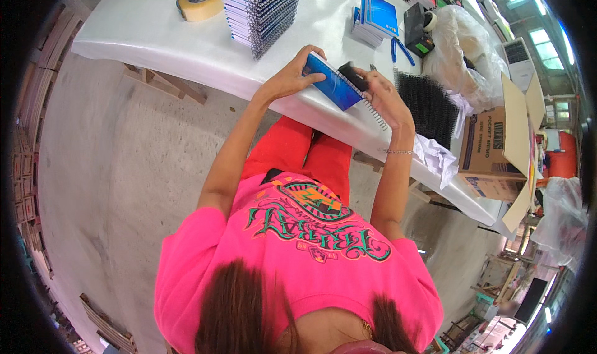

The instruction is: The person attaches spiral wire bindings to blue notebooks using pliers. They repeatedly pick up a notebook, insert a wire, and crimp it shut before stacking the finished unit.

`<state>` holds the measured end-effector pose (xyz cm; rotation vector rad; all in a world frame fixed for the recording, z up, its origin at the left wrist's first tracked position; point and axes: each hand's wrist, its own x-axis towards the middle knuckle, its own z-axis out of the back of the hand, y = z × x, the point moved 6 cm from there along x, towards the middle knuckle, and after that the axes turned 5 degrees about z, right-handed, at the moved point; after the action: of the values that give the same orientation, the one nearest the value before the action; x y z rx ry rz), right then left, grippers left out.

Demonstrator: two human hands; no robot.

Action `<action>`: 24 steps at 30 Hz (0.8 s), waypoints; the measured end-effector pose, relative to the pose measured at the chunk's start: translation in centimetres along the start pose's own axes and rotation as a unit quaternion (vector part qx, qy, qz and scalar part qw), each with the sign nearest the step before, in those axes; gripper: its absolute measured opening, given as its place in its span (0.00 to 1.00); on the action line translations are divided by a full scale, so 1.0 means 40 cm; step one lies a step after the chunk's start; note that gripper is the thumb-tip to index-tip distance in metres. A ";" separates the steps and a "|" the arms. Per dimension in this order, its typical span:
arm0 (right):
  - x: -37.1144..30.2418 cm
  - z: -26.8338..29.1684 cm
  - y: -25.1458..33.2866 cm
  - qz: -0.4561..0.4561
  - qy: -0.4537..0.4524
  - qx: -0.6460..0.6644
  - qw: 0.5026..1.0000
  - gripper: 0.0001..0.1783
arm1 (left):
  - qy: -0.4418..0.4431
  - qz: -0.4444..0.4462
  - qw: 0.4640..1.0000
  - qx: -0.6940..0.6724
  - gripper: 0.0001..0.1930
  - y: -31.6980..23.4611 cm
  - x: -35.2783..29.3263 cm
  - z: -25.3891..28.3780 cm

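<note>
At the table's front edge, my left hand [290,78] grips a small blue notebook [336,90], with the thumb on its cover and the fingers behind. A spiral wire coil [375,114] runs along the notebook's right edge and sticks out past its lower corner. My right hand [387,100] is at that edge, fingers closed around a small black object [353,76] whose kind is blurred. Its fingertips lie close to the coil; whether they touch it is hidden.
A tall stack of spiral notebooks [258,12] and tape rolls [200,1] stand far left on the white table [149,37]. Further right are a smaller notebook pile [376,18], blue-handled pliers [403,52], many black coils [426,108], a plastic bag [460,40] and an opened carton [491,139].
</note>
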<state>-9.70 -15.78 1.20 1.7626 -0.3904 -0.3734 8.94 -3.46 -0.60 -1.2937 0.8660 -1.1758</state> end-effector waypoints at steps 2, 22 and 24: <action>-0.010 -0.002 -0.003 -0.003 0.018 0.052 0.998 0.20 | -0.002 -0.004 1.000 0.003 0.24 0.002 -0.005 0.002; -0.022 -0.073 0.069 0.034 -0.073 -0.316 0.945 0.18 | 0.028 0.031 0.992 -0.121 0.18 0.015 -0.022 0.001; -0.013 -0.065 0.072 0.081 -0.057 -0.404 0.909 0.15 | 0.037 0.024 0.991 -0.128 0.17 0.009 -0.013 0.001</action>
<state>-9.18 -13.89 4.59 0.8933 -0.3865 -0.4387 8.91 -2.98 -1.01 -1.4341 1.1242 -1.1065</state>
